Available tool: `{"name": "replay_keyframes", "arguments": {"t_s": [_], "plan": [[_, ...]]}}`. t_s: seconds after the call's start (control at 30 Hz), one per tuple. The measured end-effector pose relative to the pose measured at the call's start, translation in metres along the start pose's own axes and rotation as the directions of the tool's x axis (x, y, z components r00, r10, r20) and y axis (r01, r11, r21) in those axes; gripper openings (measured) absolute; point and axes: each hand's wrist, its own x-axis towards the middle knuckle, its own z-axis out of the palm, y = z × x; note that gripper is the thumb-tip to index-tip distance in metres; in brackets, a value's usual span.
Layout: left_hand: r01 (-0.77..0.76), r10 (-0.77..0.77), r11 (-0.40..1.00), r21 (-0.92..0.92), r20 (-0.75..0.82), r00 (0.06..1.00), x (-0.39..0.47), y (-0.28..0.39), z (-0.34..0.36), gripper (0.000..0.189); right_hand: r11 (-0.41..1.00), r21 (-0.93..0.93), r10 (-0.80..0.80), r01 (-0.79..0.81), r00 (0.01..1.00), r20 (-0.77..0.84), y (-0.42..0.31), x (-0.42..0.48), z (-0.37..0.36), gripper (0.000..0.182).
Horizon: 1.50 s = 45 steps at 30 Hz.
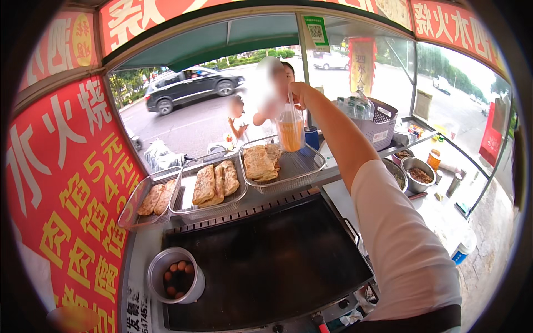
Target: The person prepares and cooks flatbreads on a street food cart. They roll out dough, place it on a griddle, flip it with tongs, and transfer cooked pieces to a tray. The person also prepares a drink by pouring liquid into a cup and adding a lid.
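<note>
My right hand [301, 94] reaches out over the counter, gripping the top of a clear plastic bag [287, 109]. Inside the bag hangs a cup of orange drink [290, 132], above the rightmost wire-mesh basket [310, 160]. A stack of browned flatbreads [259, 163] lies in that basket. More flatbreads fill part of the middle mesh basket [183, 204] and the left mesh basket [132, 214]. A person [270, 95] stands across the counter, close to the bag; whether they touch it cannot be made out. My left hand is out of view.
Before me spreads a black flat griddle [270, 258]. A tub [199, 287] of eggs in dark liquid stands at its left. To the right are a grey plastic basket [385, 129] of bottles and a metal bowl [418, 175] of food. A child [237, 118] stands outside.
</note>
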Motion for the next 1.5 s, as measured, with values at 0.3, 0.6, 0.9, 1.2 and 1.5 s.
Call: {"name": "replay_keyframes", "arguments": {"t_s": [0.3, 0.6, 0.9, 1.2, 1.5], "plan": [[0.007, 0.009, 0.994, -0.108, 0.150, 0.989, 0.033, -0.053, 0.015, 0.030, 1.000, -0.014, 0.026, -0.025, 0.999, 0.043, 0.027, 0.048, 0.011, 0.023], [0.000, 0.000, 1.000, 0.000, 0.086, 0.996, 0.028, 0.000, 0.002, 0.035, 1.000, 0.002, -0.014, 0.014, 0.998, 0.057, 0.037, 0.057, 0.002, 0.018], [0.145, -0.156, 0.964, -0.223, -0.032, 0.987, 0.021, -0.007, 0.011, 0.034, 0.973, -0.227, 0.058, -0.050, 0.998, 0.026, 0.041, 0.103, -0.002, 0.016], [0.065, -0.068, 0.997, -0.029, -0.115, 0.991, 0.024, 0.009, 0.003, 0.033, 0.902, -0.319, -0.274, 0.290, 0.957, 0.095, -0.012, 0.070, 0.044, 0.019], [0.025, -0.008, 0.985, 0.171, -0.096, 0.995, 0.057, 0.047, 0.002, 0.029, 0.767, -0.461, -0.328, 0.447, 0.890, 0.317, 0.055, 0.008, 0.008, 0.036]]}}
